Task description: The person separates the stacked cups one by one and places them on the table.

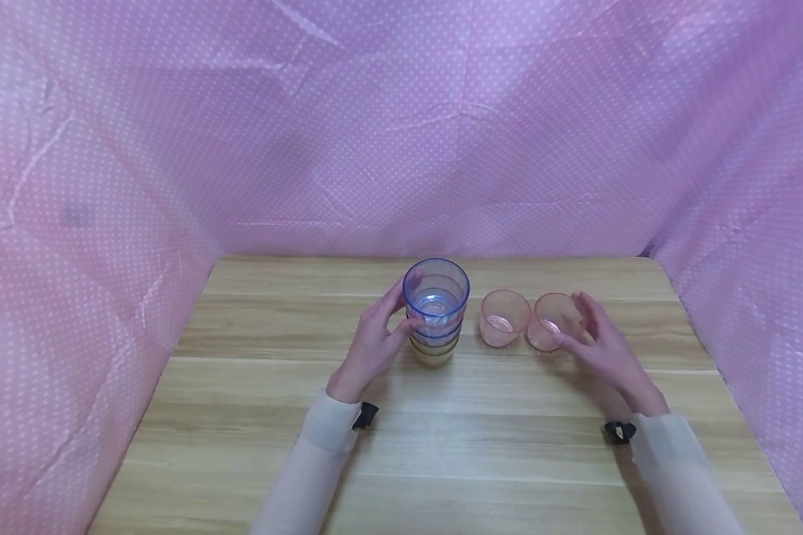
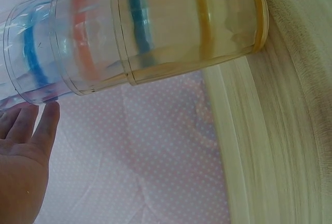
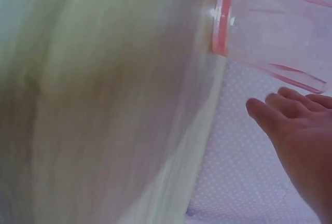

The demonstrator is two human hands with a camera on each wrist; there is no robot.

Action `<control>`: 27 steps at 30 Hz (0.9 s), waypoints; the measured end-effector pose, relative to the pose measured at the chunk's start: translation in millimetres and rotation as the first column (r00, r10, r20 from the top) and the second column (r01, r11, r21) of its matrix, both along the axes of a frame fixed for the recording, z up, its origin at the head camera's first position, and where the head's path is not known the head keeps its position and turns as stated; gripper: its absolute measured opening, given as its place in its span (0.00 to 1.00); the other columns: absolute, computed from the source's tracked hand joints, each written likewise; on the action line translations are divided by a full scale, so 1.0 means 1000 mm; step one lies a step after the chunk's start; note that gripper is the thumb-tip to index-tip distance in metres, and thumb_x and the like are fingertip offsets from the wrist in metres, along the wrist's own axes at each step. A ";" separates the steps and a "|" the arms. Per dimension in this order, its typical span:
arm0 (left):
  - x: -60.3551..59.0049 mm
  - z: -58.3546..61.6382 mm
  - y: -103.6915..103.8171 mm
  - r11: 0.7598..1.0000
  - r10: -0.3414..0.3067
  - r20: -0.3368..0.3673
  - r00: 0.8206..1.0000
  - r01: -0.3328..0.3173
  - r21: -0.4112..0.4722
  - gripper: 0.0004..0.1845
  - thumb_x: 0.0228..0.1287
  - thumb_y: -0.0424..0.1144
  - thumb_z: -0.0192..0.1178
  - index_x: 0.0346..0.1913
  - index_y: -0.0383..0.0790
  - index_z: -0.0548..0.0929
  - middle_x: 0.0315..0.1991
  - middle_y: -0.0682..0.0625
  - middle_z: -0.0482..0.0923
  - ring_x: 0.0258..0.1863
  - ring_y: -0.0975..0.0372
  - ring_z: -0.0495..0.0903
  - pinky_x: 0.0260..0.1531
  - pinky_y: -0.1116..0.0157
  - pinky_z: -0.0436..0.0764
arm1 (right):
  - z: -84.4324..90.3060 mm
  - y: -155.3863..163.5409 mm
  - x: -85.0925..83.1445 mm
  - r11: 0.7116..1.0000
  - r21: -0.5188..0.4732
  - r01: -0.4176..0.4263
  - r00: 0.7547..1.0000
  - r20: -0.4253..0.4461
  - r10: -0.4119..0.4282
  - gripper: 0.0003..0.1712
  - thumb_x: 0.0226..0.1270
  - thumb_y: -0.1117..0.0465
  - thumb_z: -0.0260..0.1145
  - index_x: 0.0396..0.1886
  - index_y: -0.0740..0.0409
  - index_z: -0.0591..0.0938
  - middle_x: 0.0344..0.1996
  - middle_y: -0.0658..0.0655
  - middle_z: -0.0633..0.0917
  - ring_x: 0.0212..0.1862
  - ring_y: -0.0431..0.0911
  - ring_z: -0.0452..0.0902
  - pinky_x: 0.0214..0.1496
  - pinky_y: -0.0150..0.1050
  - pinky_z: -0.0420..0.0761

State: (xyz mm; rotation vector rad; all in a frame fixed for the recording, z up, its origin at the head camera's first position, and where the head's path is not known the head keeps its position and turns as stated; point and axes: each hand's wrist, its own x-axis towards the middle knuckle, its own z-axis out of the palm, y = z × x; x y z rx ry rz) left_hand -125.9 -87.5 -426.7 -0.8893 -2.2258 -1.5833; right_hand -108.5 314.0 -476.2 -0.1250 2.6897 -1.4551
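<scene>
In the head view, a tall stack of nested clear plastic cups (image 1: 435, 357) stands upright on the table, yellowish at the bottom with blue and orange bands above. Its topmost cup has a blue rim (image 1: 436, 316). My left hand (image 1: 369, 340) holds that blue cup from the left, thumb on the near side and fingers behind. Two pink-orange clear cups stand to the right: a middle cup (image 1: 502, 331) and a right cup (image 1: 540, 334). Around the right cup's right side, my right hand (image 1: 605, 349) is spread; the right wrist view shows its fingers (image 3: 259, 112) extended, close beside the cup wall.
The wooden table (image 1: 442, 461) extends toward the front, with its back edge just behind the cups. Pink dotted cloth (image 1: 388, 134) hangs at the back and both sides. Each wrist carries a small black device, one on the left (image 1: 365, 416) and one on the right (image 1: 619, 432).
</scene>
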 end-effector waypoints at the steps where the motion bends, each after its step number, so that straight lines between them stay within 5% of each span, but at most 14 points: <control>1: 0.000 0.000 0.000 1.000 0.001 0.001 1.000 -0.001 0.001 0.42 0.72 0.61 0.53 0.77 0.33 0.66 0.74 0.41 0.70 0.64 0.47 0.80 0.68 0.55 0.76 | 0.002 0.000 0.001 1.000 -0.009 0.008 1.000 -0.012 -0.008 0.58 0.73 0.50 0.71 0.85 0.57 0.42 0.82 0.65 0.51 0.77 0.74 0.51 0.74 0.74 0.55; 10: 0.001 0.001 0.001 1.000 0.004 0.000 1.000 -0.004 0.005 0.42 0.72 0.62 0.53 0.78 0.35 0.65 0.75 0.42 0.69 0.64 0.47 0.80 0.68 0.56 0.77 | 0.019 -0.014 0.012 0.993 -0.030 0.115 0.983 -0.139 -0.118 0.44 0.77 0.52 0.66 0.85 0.40 0.55 0.82 0.56 0.56 0.77 0.73 0.53 0.77 0.72 0.54; 14: 0.000 -0.001 0.001 1.000 0.002 -0.021 1.000 -0.001 0.029 0.43 0.73 0.62 0.52 0.78 0.34 0.65 0.75 0.42 0.69 0.64 0.47 0.79 0.68 0.56 0.77 | 0.027 -0.027 0.014 0.991 -0.050 0.126 0.951 -0.279 -0.135 0.40 0.76 0.59 0.67 0.82 0.40 0.63 0.80 0.53 0.64 0.76 0.60 0.62 0.81 0.44 0.60; 18: -0.001 -0.004 0.002 0.999 0.003 -0.020 1.000 -0.002 0.047 0.43 0.73 0.63 0.52 0.78 0.35 0.64 0.74 0.43 0.70 0.65 0.48 0.79 0.69 0.57 0.77 | 0.032 -0.043 0.013 0.990 -0.108 0.089 0.888 -0.441 -0.128 0.35 0.73 0.67 0.67 0.78 0.53 0.70 0.75 0.56 0.72 0.74 0.41 0.67 0.75 0.26 0.64; 20: 0.000 -0.004 0.003 0.999 0.008 -0.014 1.000 -0.007 0.049 0.43 0.73 0.63 0.51 0.78 0.36 0.64 0.74 0.44 0.70 0.64 0.49 0.79 0.69 0.58 0.76 | 0.034 -0.052 0.014 0.988 -0.138 0.066 0.862 -0.491 -0.126 0.34 0.72 0.69 0.66 0.76 0.57 0.72 0.73 0.58 0.75 0.73 0.36 0.68 0.74 0.27 0.66; 27: 0.000 -0.005 0.005 0.998 0.015 -0.006 1.000 -0.015 0.057 0.43 0.72 0.63 0.51 0.78 0.36 0.64 0.74 0.44 0.70 0.63 0.49 0.80 0.70 0.57 0.75 | 0.047 -0.084 0.019 0.965 -0.256 -0.050 0.807 -0.580 -0.112 0.30 0.72 0.72 0.63 0.73 0.66 0.72 0.70 0.65 0.76 0.74 0.44 0.68 0.78 0.36 0.66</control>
